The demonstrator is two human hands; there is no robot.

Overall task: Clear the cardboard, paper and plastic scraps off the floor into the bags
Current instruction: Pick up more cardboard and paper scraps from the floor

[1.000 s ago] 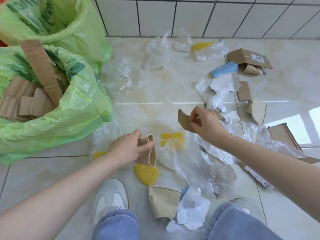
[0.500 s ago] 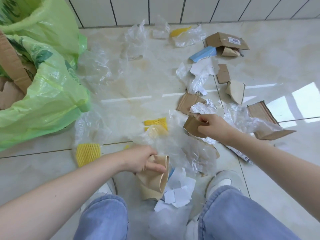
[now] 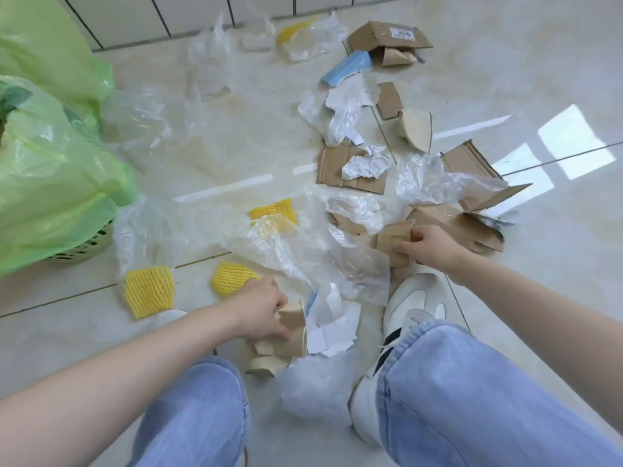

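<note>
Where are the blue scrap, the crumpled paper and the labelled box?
Blue scrap point(image 3: 347, 67), head view, its middle.
Crumpled paper point(image 3: 365, 163), head view, its centre.
Labelled box point(image 3: 381, 37), head view, its top flap.

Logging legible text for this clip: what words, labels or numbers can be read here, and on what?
White label on the cardboard box by the wall: printed digits, too blurred to read.
Green bag: dark green print, cut off and unreadable.
Nothing else carries readable text.

white sticker on folded cardboard box point(image 3: 387, 37), digits too blurred to read, green bag point(image 3: 50, 183) print illegible
</note>
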